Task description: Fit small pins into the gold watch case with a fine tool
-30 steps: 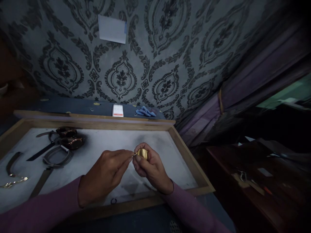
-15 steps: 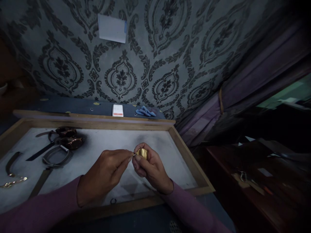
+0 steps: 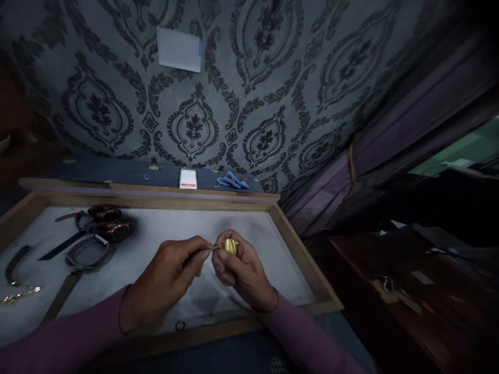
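My right hand [image 3: 247, 272] is closed round a small, round, shiny gold watch case [image 3: 230, 246], thumb in front and fingers behind. From the left, my left hand [image 3: 167, 275] pinches a thin metal pin [image 3: 214, 249] between thumb and forefinger. The pin runs to the left edge of the watch case; whether it is inserted there or only touches is too small to tell. Both hands are raised over a shallow wooden-framed tray [image 3: 307, 259] with a pale base. At its left lie dark watch straps [image 3: 89, 254] and a strap with gold links [image 3: 19, 296].
Brown tortoiseshell sunglasses [image 3: 113, 228] rest at the tray's back left. A small dark open ring [image 3: 180, 325] lies near the front rim. Behind the tray are a small white-and-red box [image 3: 188, 178] and a blue cloth [image 3: 233, 180]. A brown table [image 3: 390, 259] stands at right.
My left hand has drawn slightly left, and more of the thin pin shows between its fingers and the watch case. My right hand has hardly moved.
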The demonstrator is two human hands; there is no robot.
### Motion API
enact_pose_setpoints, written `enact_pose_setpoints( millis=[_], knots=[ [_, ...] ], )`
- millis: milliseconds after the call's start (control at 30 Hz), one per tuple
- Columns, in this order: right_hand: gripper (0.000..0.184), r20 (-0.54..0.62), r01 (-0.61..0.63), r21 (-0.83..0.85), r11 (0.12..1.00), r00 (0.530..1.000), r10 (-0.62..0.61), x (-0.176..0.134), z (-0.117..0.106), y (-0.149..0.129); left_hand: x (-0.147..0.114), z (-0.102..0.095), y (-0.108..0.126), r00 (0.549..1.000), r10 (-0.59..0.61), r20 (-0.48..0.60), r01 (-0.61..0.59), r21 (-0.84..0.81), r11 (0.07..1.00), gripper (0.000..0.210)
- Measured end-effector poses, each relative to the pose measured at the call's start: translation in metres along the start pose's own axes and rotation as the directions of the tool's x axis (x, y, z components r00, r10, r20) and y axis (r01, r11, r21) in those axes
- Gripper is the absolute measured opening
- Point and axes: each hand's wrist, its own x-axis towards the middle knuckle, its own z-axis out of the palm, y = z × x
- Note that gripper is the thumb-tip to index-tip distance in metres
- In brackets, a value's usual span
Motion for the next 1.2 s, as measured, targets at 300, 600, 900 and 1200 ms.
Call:
enact_pose_setpoints(
  millis=[300, 600, 900, 1200],
  knots=[
    [0.02, -0.023, -0.03, 0.017, 0.999, 0.999, 0.03, 0.0, 0.002, -0.004, 0.0, -0.002, 0.003, 0.986, -0.153, 0.064, 0.16, -0.132, 0.978, 0.027],
    [0.015, -0.014, -0.061, 0.108, 0.992, 0.998, 0.063, 0.001, 0.003, -0.006, 0.001, -0.002, 0.001, 0.98, -0.181, 0.083, 0.193, -0.172, 0.966, 0.028],
    [0.021, -0.042, -0.094, 0.102, 0.99, 0.994, 0.099, 0.003, 0.003, -0.005, 0.004, -0.001, -0.001, 0.97, -0.22, 0.099, 0.238, -0.234, 0.943, 0.028],
    [0.026, -0.068, -0.055, 0.025, 0.998, 0.996, 0.056, 0.004, 0.001, -0.003, 0.005, 0.001, -0.007, 0.97, -0.218, 0.111, 0.243, -0.366, 0.898, 0.025]
  ],
)
